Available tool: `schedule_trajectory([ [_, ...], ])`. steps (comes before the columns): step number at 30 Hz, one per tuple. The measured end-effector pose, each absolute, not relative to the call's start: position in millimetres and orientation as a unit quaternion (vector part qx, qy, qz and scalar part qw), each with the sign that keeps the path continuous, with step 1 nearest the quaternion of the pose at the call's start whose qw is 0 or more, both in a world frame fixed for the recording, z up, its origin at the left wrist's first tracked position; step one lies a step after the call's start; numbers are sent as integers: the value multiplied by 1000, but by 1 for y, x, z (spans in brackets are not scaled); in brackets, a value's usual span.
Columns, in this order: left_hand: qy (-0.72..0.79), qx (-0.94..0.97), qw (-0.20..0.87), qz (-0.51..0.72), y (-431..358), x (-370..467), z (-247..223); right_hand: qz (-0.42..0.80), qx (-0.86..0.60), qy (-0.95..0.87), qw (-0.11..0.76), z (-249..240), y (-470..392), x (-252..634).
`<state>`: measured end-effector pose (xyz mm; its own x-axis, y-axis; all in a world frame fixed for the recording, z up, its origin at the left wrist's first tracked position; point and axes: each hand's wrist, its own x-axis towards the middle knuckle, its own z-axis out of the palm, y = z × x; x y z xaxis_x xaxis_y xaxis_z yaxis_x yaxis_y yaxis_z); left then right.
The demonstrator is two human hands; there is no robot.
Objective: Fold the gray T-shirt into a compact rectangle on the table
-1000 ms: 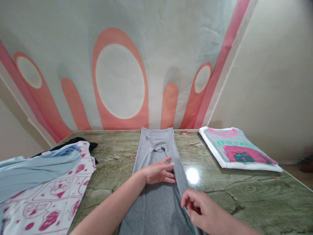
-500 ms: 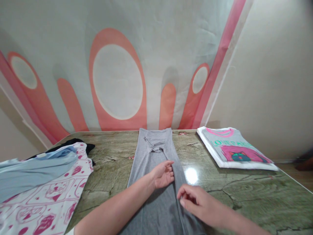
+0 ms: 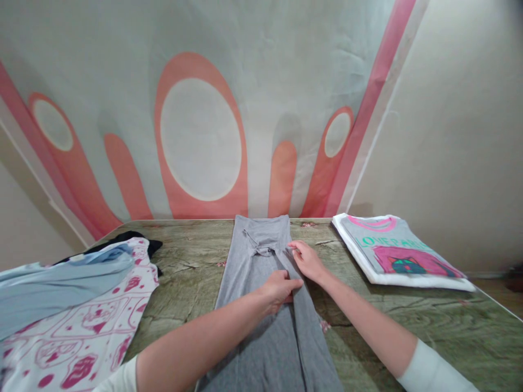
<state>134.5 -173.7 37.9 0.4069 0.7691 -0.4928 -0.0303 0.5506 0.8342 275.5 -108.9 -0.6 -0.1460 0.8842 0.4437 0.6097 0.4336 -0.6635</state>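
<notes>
A pair of grey trousers [image 3: 261, 321] with a drawstring lies lengthwise down the middle of the table, its waist at the far edge. My left hand [image 3: 278, 291] is closed over the trousers' right part, thumb pointing right, with cloth between thumb and fingers. Farther up, at the right edge just below the waist, my right hand [image 3: 307, 260] has its fingertips bent together on the cloth. The drawstring [image 3: 263, 250] rests loose to the left of the right hand.
At the left lie a white garment with pink prints [image 3: 98, 316], a light blue garment [image 3: 65, 283] and a black one [image 3: 157, 246]. A folded stack with a grey printed T-shirt [image 3: 378, 239] on top sits at the right of the wood-patterned table [image 3: 186, 258]. A wall stands behind.
My right hand has moved away from me along the trousers' right edge, up near the waist. My left hand has turned over and moved slightly right, its fingers now closed on the cloth.
</notes>
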Motion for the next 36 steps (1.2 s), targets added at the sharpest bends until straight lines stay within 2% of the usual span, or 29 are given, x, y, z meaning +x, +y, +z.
schedule_trajectory([
  [6, 485, 371, 744, 272, -179, 140, 35, 143, -493, -753, 412, -10, -102, 275],
  [21, 420, 331, 824, 187, -237, 135, 41, 118, -492, -773, 383, -6, -111, 274],
  [30, 399, 395, 809, 175, -269, 126, 27, 118, -498, -768, 385, -11, -109, 275],
  [36, 339, 462, 813, 104, -267, 123, 7, 117, -499, -773, 374, -12, -108, 276],
])
